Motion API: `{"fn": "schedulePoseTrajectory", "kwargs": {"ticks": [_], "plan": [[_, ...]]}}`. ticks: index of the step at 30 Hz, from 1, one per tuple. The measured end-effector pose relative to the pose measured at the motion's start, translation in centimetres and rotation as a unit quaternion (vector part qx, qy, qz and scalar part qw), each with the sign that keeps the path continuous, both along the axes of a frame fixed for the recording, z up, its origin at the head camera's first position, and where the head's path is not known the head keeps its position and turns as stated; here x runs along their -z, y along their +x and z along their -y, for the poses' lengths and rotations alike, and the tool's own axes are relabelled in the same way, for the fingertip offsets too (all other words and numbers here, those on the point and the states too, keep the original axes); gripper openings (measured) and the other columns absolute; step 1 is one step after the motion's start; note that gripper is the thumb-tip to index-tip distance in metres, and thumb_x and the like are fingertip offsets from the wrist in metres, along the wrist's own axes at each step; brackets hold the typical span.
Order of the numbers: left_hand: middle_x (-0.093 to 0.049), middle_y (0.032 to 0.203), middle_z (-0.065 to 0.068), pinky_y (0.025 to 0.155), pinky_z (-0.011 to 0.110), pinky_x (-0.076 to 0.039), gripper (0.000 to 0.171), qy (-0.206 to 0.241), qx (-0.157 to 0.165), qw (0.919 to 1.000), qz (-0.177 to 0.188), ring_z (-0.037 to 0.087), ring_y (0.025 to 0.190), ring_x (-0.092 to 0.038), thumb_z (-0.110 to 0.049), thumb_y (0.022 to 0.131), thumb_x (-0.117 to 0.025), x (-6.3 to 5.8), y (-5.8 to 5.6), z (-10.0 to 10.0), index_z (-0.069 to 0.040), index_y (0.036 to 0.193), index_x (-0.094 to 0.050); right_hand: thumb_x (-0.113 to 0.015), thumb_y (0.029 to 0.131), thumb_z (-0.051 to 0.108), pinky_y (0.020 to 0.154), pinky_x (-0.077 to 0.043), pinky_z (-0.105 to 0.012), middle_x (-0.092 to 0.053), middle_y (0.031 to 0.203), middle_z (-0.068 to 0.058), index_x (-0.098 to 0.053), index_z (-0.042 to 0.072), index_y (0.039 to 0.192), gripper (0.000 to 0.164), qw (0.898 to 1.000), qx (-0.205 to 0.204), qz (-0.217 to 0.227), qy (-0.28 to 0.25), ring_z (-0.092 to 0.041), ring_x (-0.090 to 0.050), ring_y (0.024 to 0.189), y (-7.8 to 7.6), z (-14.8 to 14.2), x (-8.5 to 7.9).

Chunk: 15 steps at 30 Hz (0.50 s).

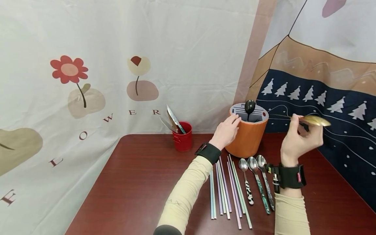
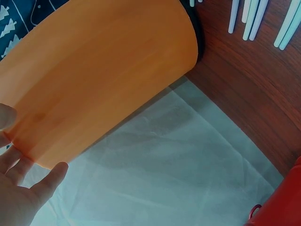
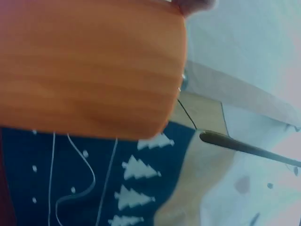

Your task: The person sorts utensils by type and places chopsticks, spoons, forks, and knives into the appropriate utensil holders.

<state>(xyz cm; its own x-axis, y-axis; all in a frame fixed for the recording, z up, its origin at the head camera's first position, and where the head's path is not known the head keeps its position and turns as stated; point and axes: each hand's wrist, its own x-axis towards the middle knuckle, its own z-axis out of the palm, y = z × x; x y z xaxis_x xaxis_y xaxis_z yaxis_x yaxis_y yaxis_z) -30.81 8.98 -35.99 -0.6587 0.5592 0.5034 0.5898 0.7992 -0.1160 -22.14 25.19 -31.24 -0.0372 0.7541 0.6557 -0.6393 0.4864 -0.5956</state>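
Observation:
My left hand (image 1: 226, 132) rests on the near left rim of an orange utensil holder (image 1: 245, 140), its fingers spread against the edge in the left wrist view. The holder has a grey slotted top, and a dark spoon (image 1: 249, 107) stands in it, bowl up. To the right of the holder, my right hand (image 1: 301, 140) is raised and pinches a gold spoon (image 1: 315, 120). The spoon lies nearly level, bowl to the right and thin handle towards the holder. In the right wrist view the handle (image 3: 244, 148) shows beyond the holder's top; the right fingers are hidden there.
Several pastel chopsticks (image 1: 224, 192) lie in front of the holder. Beside them are three spoons (image 1: 258, 182) with patterned handles. A red bucket (image 1: 182, 140) with knives (image 1: 174, 118) stands at the table's (image 1: 141, 182) back edge. Printed cloth hangs behind.

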Motion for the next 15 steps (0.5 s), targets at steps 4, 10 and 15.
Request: {"fn": "schedulePoseTrajectory", "kwargs": {"ticks": [4,10,15], "plan": [[-0.049,0.143,-0.001,0.094,0.021,-0.05,0.04,-0.002,-0.001,1.0,0.0,0.01,0.134,-0.044,-0.029,0.1,-0.047,-0.1,0.0,0.1,-0.018,0.139,-0.048,-0.074,0.081,0.016,0.065,-0.049,-0.008,-0.06,0.08,0.02,-0.07,0.005,0.081,0.012,0.999,-0.038,0.033,0.014,0.0,-0.062,0.077,-1.7,0.4,0.0],[-0.05,0.141,-0.001,0.092,0.021,-0.051,0.04,0.004,0.006,0.9999,-0.009,0.01,0.133,-0.046,-0.028,0.099,-0.048,0.1,-0.1,0.1,-0.017,0.137,-0.05,-0.074,0.082,0.019,0.067,-0.046,-0.008,-0.062,0.081,0.008,-0.069,0.013,0.082,0.007,0.992,-0.071,0.104,0.031,0.01,-0.057,0.074,-4.6,-0.2,1.7],[-0.051,0.14,-0.001,0.091,0.021,-0.051,0.039,0.005,0.01,0.9998,-0.015,0.011,0.132,-0.047,-0.027,0.099,-0.049,0.1,-0.1,0.1,-0.016,0.137,-0.05,-0.075,0.081,0.023,0.065,-0.044,-0.008,-0.063,0.082,0.014,-0.069,0.012,0.087,0.014,0.985,-0.078,0.148,0.038,0.012,-0.056,0.074,-6.0,-0.6,2.7]]}}
